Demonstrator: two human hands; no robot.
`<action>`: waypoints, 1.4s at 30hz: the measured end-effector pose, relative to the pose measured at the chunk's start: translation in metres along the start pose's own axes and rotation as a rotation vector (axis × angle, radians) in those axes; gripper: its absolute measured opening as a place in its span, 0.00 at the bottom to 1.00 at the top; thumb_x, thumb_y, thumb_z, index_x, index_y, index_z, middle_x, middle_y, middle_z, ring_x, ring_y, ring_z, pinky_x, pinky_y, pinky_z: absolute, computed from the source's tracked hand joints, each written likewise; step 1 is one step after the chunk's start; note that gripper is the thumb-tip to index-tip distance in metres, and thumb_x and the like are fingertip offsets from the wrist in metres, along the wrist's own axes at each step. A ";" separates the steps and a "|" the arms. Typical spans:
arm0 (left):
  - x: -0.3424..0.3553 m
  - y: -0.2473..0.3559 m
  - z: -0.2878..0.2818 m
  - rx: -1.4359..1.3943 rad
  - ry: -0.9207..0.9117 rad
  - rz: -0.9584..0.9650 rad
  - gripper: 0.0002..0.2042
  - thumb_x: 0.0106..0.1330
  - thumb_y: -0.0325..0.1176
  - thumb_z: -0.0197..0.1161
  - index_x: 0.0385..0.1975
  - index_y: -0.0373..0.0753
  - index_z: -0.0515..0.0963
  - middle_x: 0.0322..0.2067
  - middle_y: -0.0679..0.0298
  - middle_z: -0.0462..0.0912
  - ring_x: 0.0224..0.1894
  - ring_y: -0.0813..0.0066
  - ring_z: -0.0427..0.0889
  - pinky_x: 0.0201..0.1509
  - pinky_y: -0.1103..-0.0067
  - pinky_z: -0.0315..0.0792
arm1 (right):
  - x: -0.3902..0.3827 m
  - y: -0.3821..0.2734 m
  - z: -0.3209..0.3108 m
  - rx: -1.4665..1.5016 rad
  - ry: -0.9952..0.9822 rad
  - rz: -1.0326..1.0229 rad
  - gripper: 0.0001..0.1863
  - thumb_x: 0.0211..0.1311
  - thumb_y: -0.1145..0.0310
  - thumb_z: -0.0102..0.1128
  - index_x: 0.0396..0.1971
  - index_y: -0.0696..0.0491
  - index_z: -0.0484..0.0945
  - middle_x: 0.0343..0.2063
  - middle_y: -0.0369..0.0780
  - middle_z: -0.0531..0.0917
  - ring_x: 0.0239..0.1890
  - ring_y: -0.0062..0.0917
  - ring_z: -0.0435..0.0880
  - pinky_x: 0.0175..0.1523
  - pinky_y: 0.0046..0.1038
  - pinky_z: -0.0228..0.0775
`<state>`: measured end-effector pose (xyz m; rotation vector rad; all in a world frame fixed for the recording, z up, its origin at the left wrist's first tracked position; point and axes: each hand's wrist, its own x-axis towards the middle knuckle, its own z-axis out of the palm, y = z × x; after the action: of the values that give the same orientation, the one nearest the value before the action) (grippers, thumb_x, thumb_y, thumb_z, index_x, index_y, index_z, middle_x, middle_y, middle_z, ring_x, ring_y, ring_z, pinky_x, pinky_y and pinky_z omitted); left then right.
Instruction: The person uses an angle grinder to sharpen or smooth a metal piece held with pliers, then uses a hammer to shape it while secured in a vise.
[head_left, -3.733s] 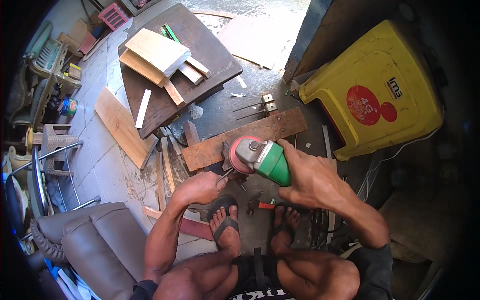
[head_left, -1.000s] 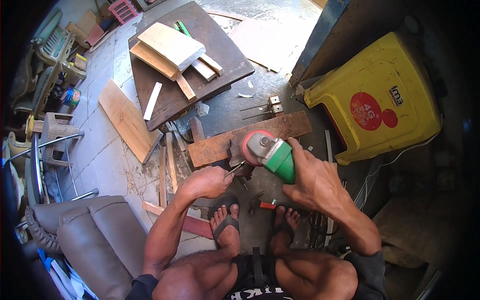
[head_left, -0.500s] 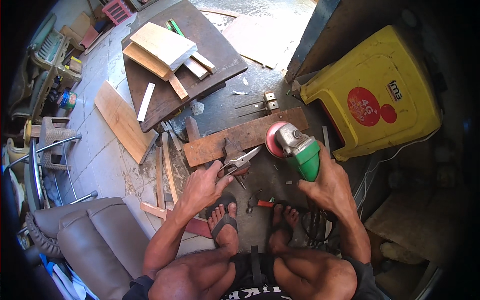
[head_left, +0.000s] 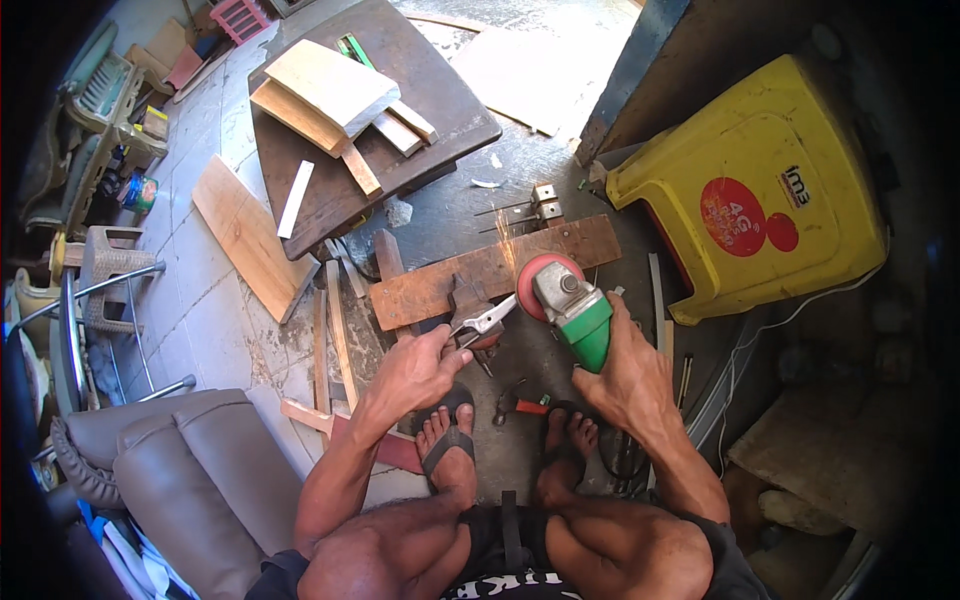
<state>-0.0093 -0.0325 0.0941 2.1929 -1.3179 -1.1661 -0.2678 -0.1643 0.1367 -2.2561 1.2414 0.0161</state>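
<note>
My right hand [head_left: 630,375] is closed around the green body of an angle grinder [head_left: 583,328]. Its reddish disc [head_left: 533,283] meets the tip of a silver shears-like tool [head_left: 485,320], and sparks [head_left: 506,238] fly up from there. The tool's pointed end faces the disc; its rear part is gripped in my left hand [head_left: 420,368], whose fingers hide some of it. Just beyond lies a worn wooden plank [head_left: 430,290], with a dark rusty metal piece [head_left: 467,298] by its near edge.
A yellow plastic stool [head_left: 760,200] lies tipped at the right, with a white cable [head_left: 745,350] near it. Ahead left, a dark low table [head_left: 440,80] bears wooden boards [head_left: 335,80]. A hammer [head_left: 503,400] and a red lighter [head_left: 531,407] lie between my feet. A brown cushioned seat [head_left: 190,480] stands left.
The grinder has shifted left and turned, bringing its disc against the tool's tip. Sparks now spray upward. The left hand has barely moved.
</note>
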 end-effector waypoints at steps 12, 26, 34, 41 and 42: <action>-0.003 -0.002 0.000 0.025 0.026 0.008 0.17 0.70 0.43 0.65 0.35 0.30 0.80 0.28 0.39 0.83 0.37 0.33 0.84 0.43 0.51 0.74 | -0.010 -0.029 0.008 0.022 -0.114 -0.119 0.56 0.51 0.61 0.77 0.75 0.64 0.52 0.47 0.60 0.81 0.42 0.58 0.87 0.46 0.53 0.80; -0.002 -0.007 0.004 0.052 0.048 0.039 0.17 0.70 0.44 0.65 0.35 0.31 0.80 0.29 0.38 0.83 0.38 0.33 0.84 0.44 0.50 0.74 | -0.010 -0.042 0.006 0.008 -0.160 -0.122 0.56 0.51 0.62 0.77 0.75 0.64 0.52 0.49 0.59 0.81 0.44 0.57 0.87 0.46 0.53 0.80; -0.003 0.006 -0.002 0.073 0.011 -0.010 0.16 0.70 0.42 0.65 0.36 0.31 0.80 0.30 0.38 0.85 0.39 0.33 0.84 0.46 0.50 0.76 | -0.011 -0.036 0.005 0.001 -0.106 -0.108 0.56 0.51 0.62 0.77 0.75 0.64 0.52 0.49 0.60 0.81 0.43 0.58 0.87 0.47 0.54 0.80; -0.005 -0.002 0.002 0.093 0.076 0.034 0.15 0.70 0.42 0.65 0.36 0.33 0.79 0.29 0.39 0.85 0.39 0.33 0.85 0.44 0.48 0.77 | -0.009 -0.040 0.002 0.011 -0.104 -0.121 0.55 0.51 0.63 0.75 0.75 0.64 0.53 0.48 0.59 0.82 0.42 0.58 0.87 0.47 0.54 0.80; -0.005 -0.002 0.002 0.115 0.081 0.035 0.15 0.71 0.42 0.65 0.36 0.33 0.79 0.28 0.39 0.85 0.38 0.32 0.85 0.43 0.47 0.77 | -0.010 -0.037 0.002 0.020 -0.090 -0.119 0.55 0.51 0.63 0.75 0.75 0.64 0.53 0.48 0.59 0.82 0.42 0.58 0.87 0.47 0.54 0.79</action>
<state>-0.0113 -0.0273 0.0939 2.2615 -1.4156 -1.0006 -0.2436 -0.1405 0.1554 -2.2827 1.0549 0.0595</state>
